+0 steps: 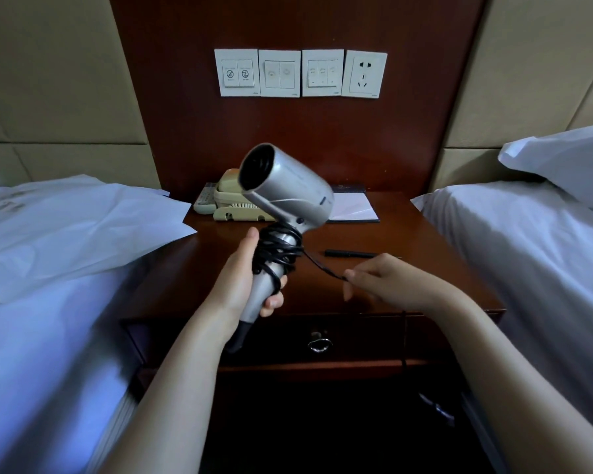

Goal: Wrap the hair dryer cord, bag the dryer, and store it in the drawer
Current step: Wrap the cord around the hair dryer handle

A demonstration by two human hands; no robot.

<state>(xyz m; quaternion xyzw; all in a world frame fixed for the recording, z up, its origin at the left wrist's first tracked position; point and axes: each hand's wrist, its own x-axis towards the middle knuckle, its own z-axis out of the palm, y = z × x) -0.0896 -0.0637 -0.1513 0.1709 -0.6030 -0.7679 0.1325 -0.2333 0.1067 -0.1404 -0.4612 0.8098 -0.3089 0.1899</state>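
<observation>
Left grip (250,275) on one hair dryer (285,189), right grip (377,278) pinching one cord (278,254)

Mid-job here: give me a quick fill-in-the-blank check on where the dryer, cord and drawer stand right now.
1. The left hand grips the hair dryer by its ____.
2. The black cord is coiled around the handle, and its free end is pinched by the ____ hand.
3. The nightstand drawer below is ____.

Missing words: handle; right; closed

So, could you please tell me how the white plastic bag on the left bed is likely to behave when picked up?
The bag looks thin and creased, so probably floppy and light. It overhangs the nightstand unsupported, so it may slide easily.
</observation>
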